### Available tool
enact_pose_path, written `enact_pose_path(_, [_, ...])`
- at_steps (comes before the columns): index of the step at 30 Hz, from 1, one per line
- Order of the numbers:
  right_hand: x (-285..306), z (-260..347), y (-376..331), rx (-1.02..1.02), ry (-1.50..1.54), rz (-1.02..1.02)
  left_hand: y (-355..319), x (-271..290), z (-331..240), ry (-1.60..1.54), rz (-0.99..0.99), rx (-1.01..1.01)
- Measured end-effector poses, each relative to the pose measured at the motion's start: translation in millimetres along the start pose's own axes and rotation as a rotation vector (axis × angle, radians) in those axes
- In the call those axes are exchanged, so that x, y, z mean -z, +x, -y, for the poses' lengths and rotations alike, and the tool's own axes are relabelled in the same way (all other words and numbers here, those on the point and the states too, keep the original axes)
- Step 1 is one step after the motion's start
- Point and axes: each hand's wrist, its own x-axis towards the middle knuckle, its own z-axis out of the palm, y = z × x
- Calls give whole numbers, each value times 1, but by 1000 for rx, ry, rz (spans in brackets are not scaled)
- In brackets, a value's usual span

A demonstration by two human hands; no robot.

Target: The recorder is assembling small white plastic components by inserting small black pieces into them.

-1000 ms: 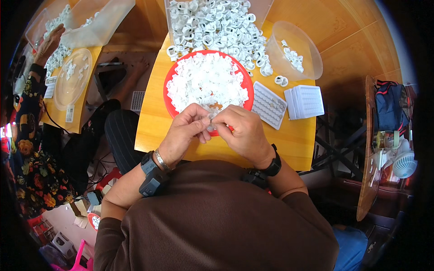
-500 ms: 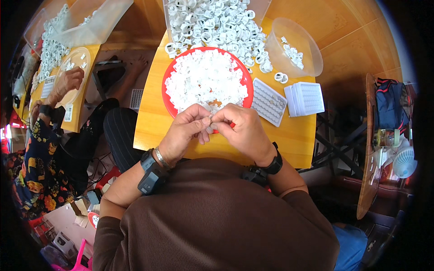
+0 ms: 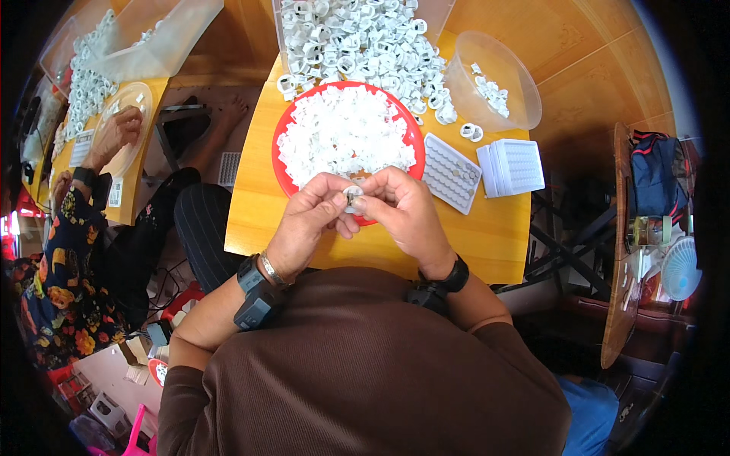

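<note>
Left hand (image 3: 308, 214) and right hand (image 3: 408, 211) together at six o'clock of the round red plastic plate (image 3: 281, 175), thumbs and fingertips clamped on a small roundish white plastic piece (image 3: 352, 194) with a dark mark. Forearms angled up from seven and five o'clock, elbows bent outward, wrists turned inward; silver bracelet (image 3: 272, 267) and black strapped device (image 3: 257, 305) at the left wrist.

Piece partly covered by the fingertips; cannot tell its full shape, nor the exact placing of the curled lower fingers. Plate's near rim mostly hidden behind the hands; small white plastic parts (image 3: 342, 125) heaped inside, too bright to tell apart singly. At twelve o'clock, white ring-shaped plastic parts (image 3: 357, 45) piled up, their clear plastic box (image 3: 439, 14) cut off by the upper edge. At four o'clock, on the yellow wooden tabletop (image 3: 255, 220), a white plastic tray with scalloped rows (image 3: 450, 173). At nine o'clock, well apart, a co-worker's hand (image 3: 120, 129); grip hard to make out.
</note>
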Motion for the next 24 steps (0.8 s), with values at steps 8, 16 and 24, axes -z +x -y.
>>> enact_pose_path(8, [1,0,1,-25,-21,7,-1,0,2,78,7,-31])
enact_pose_path(16, [6,0,4,-161,133,61,7,13,4,-71,29,98])
enact_pose_path(24, [0,-4,5,-143,165,127,0,6,-4,53,4,70])
